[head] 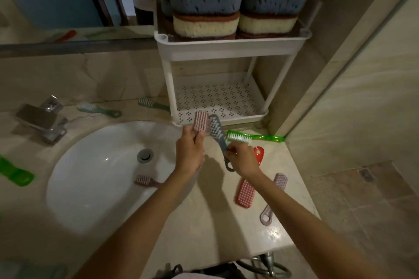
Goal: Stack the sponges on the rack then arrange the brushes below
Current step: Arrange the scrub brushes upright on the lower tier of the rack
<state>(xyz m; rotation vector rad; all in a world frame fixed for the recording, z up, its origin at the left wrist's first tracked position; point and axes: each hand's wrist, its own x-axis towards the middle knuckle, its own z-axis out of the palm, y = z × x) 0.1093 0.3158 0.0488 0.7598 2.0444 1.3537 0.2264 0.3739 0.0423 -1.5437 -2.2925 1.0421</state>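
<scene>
Sponges (206,2) in two stacks on top shelf of rack (226,50). Left hand (189,150) curled round pink brush (200,123), bristles showing, just before lower shelf (215,99). Right hand (242,158) pinching grey brush (215,128) by handle, beside pink one. Green brush (260,137) at rack foot; red brush (246,192) and mauve brush (280,181) on counter (204,233) near right forearm. Brown brush (145,181) in sink (90,165).

sponges (205,2): pink, blue, cream, brown-backed | rack (226,48): white, diamond-perforated lower shelf | held brushes: pink (200,123), grey (216,129) | counter brushes: green (254,137), red (246,191), mauve (275,195) | sink (90,176): white
</scene>
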